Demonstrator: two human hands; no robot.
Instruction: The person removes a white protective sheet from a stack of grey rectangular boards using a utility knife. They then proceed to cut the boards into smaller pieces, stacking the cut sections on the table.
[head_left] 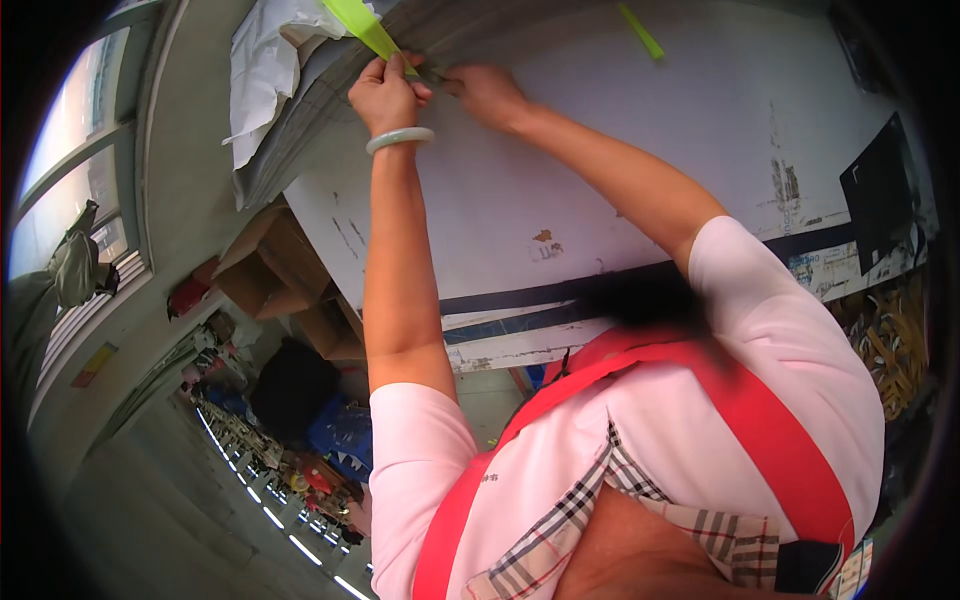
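My left hand, with a pale bangle on its wrist, pinches the lower end of a bright yellow-green strip. The strip runs up and left, past the top edge of the picture. Close by on the right is my right hand, its fingers closed and pointing at the left fingertips. Something small and dark shows between the two hands, too blurred to name. A second yellow-green piece lies apart on the white tabletop, farther right.
Crumpled white sheets and a layered grey stack lie at the table's far left. A black panel is at the right edge. Cardboard boxes stand below the table's left side, near a window wall.
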